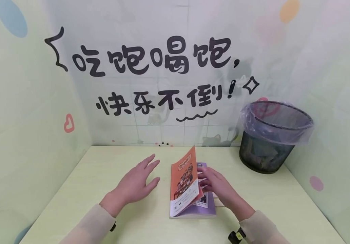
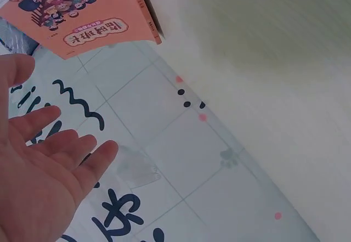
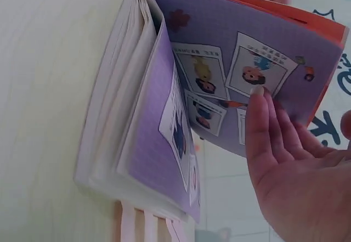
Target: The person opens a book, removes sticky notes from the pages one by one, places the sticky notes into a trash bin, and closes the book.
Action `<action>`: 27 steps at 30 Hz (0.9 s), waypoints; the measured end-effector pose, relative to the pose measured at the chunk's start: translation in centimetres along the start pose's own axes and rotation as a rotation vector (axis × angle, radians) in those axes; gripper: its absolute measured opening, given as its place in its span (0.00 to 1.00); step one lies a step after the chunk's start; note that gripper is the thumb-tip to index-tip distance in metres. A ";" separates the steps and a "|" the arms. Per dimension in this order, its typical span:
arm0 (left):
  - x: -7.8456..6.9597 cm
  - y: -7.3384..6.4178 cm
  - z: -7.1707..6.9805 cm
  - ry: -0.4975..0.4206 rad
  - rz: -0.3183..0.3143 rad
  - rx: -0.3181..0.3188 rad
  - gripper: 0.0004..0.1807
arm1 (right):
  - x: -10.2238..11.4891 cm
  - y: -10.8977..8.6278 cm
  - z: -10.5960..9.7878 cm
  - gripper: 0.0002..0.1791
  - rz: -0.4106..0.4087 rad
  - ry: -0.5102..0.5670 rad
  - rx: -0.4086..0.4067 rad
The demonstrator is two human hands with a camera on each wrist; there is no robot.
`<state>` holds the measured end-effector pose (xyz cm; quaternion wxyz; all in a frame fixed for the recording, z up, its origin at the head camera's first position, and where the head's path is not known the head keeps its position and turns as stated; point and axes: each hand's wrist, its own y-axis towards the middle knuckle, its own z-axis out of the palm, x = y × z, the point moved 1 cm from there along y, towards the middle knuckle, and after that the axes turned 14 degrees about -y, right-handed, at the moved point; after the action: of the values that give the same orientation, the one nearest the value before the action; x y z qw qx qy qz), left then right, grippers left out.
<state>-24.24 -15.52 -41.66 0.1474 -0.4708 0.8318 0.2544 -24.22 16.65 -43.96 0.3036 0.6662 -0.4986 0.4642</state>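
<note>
A paperback book (image 1: 185, 189) lies on the table with its orange front cover lifted at an angle. Purple inner pages with small cartoon pictures (image 3: 205, 69) show beneath the cover. My right hand (image 1: 216, 186) is at the cover's free edge, its extended fingers (image 3: 262, 127) against the purple inside face. To the left of the book, my left hand (image 1: 136, 184) hovers with fingers spread and nothing in it. In the left wrist view its palm faces the orange cover (image 2: 82, 11). Striped strips (image 3: 148, 223) stick out from the book's right-hand page edge.
A black mesh wastebasket (image 1: 263, 152) with a clear purplish liner stands at the table's back right. Behind the pale wooden table (image 1: 126, 157) hangs a printed backdrop (image 1: 150, 20) with large dark lettering. Patterned side walls flank the table.
</note>
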 end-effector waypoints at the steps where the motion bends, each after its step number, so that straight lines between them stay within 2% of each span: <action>1: 0.0 0.1 -0.1 -0.003 0.013 -0.019 0.35 | 0.1 0.1 0.2 0.35 -0.016 0.005 0.016; 4: -0.1 0.3 -0.4 -0.012 0.057 -0.062 0.32 | 0.2 0.3 1.2 0.34 -0.050 0.010 0.059; 8: -0.4 0.5 -0.6 -0.016 0.088 -0.089 0.29 | 0.0 0.3 2.8 0.32 -0.081 -0.030 0.103; 14: -1.5 1.0 -1.3 -0.106 0.086 -0.138 0.27 | -0.3 0.0 5.3 0.29 -0.175 -0.171 0.172; 18: -2.3 1.2 -1.9 -0.140 0.108 -0.149 0.26 | -0.3 -0.2 6.3 0.29 -0.217 -0.275 0.200; 21: -2.6 1.4 -2.2 -0.132 0.140 -0.113 0.25 | -0.2 -0.4 6.7 0.29 -0.261 -0.343 0.218; 24: -2.7 1.4 -2.3 -0.084 0.166 -0.015 0.20 | -0.3 -0.4 7.2 0.29 -0.303 -0.411 0.245; 27: -2.5 1.1 -1.8 -0.039 0.120 0.106 0.17 | -0.6 -0.4 7.6 0.28 -0.327 -0.503 0.255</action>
<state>-23.89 -14.33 -38.61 0.1725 -0.4065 0.8679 0.2277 -21.44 10.38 -47.38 0.1556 0.8639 -0.3823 0.2886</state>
